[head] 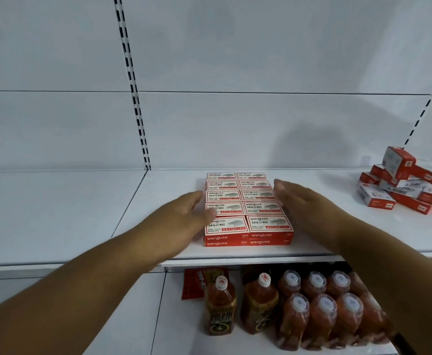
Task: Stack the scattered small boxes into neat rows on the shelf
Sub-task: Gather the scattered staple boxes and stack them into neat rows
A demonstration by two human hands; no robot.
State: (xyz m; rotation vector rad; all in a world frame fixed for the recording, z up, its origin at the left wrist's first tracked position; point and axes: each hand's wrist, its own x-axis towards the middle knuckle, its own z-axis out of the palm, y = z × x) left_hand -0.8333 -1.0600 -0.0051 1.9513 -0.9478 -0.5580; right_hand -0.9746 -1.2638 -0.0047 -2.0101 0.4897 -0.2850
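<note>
The stacked block of small boxes (248,208) sits at the middle of the white shelf (158,201), arranged two columns wide, five rows deep and at least two layers high, with edges largely aligned. The left hand (184,213) lies flat against the block's left side, fingers straight and together; the right hand (299,198) lies flat against its right side in the same manner. Neither hand holds a box. This posture indicates a squaring-up step on the finished portion. A loose pile of boxes (407,183) remains at the far right of the shelf, well apart from the block, tilted and overlapping. Judged progress: partly complete; the pile is yet to be stacked.
</note>
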